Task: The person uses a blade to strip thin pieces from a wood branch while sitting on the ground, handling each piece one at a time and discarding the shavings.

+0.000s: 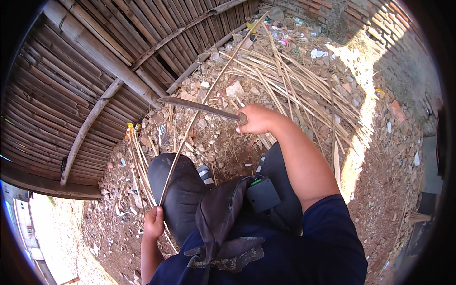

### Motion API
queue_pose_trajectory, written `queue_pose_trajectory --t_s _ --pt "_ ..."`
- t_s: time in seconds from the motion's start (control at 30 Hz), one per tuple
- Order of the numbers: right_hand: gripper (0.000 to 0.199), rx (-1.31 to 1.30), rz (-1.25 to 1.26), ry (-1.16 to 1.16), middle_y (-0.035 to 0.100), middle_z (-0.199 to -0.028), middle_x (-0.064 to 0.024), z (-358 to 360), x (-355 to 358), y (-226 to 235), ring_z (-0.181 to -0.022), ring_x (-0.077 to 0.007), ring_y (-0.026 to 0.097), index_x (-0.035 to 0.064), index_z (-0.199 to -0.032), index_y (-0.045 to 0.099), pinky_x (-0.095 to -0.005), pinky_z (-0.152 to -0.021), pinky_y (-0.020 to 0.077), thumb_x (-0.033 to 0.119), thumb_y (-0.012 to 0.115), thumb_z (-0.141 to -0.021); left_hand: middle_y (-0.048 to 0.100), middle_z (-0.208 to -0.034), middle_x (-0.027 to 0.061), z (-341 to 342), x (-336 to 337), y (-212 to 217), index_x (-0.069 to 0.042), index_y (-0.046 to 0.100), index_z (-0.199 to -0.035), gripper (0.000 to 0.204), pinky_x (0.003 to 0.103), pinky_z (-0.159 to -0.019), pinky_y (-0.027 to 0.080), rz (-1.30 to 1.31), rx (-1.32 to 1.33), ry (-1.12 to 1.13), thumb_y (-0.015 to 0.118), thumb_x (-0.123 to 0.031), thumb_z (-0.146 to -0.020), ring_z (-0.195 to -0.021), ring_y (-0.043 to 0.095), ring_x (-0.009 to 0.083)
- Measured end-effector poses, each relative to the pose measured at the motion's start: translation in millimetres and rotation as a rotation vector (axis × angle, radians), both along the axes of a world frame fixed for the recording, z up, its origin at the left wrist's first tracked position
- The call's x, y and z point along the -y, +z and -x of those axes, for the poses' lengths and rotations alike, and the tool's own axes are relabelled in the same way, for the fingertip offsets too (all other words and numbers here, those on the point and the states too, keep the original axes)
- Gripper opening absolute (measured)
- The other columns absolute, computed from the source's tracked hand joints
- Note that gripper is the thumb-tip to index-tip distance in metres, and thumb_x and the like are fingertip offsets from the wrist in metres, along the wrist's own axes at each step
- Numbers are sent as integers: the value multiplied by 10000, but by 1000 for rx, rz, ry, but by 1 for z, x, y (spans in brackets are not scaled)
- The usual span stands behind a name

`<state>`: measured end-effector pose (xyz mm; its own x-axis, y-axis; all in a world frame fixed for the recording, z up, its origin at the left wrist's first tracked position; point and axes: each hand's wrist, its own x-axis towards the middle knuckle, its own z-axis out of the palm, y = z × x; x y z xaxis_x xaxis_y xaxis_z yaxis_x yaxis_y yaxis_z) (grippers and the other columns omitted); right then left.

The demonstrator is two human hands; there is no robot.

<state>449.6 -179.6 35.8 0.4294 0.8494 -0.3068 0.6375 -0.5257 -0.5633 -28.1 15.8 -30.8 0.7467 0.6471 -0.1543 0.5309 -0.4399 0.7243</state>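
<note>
My left hand (153, 222) is closed around the near end of a long, thin bamboo strip (222, 74), low beside my left knee. The strip slants up and away to the right, across my knee and over the rubble. In my right hand (257, 119) is the handle of a machete (204, 107), gripped in closed fingers. Its dark blade points left and crosses the bamboo strip about midway; whether blade and strip touch I cannot tell.
A pile of split bamboo strips (294, 90) lies ahead on the right, with a smaller bundle (137, 166) left of my knee. A bamboo-slat wall (61, 104) rises at left, a brick wall (380, 23) at far right. Stones and litter cover the ground.
</note>
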Motion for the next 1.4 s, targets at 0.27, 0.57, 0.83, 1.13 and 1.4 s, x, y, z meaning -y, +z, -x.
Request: queue_pose_trajectory --t_s 0.27,0.57,0.83,1.13,1.4 --pt "452 0 -32 13 708 -1072 -214 -2 0 -2 -1045 -351 681 77 -1195 689 -428 -925 514 338 773 -835 431 -606 -49 6 -4 -11 -80 468 -703 531 289 -521 305 32 26 14 433 -445 -1086 -579 369 73" --pt "455 39 -113 22 714 -1060 -209 -6 2 -15 -1036 -353 685 83 -1181 694 -433 -918 515 348 784 -822 392 -607 -4 4 -3 -8 -52 431 -692 510 338 -549 327 68 20 29 455 -372 -1088 -606 373 113" --pt "433 32 -86 20 722 -1026 -184 -5 1 -18 -1004 -337 691 101 -1147 709 -431 -889 514 365 794 -814 434 -631 -56 1 -1 -3 -76 466 -724 517 282 -541 307 22 6 -1 429 -442 -1087 -616 367 67" --pt "416 -14 -74 26 722 -1012 -193 1 -4 -11 -999 -327 695 90 -1144 708 -421 -884 519 345 785 -825 414 -623 1 11 -4 -16 -48 438 -703 502 340 -571 344 43 -15 85 479 -375 -1081 -634 386 117" --pt "448 121 -10 -15 719 -1096 -172 1 -2 5 -1053 -366 676 122 -1239 682 -466 -914 530 308 752 -837 421 -597 29 -6 8 8 -33 466 -710 491 359 -561 362 0 -34 58 471 -355 -1080 -603 406 141"
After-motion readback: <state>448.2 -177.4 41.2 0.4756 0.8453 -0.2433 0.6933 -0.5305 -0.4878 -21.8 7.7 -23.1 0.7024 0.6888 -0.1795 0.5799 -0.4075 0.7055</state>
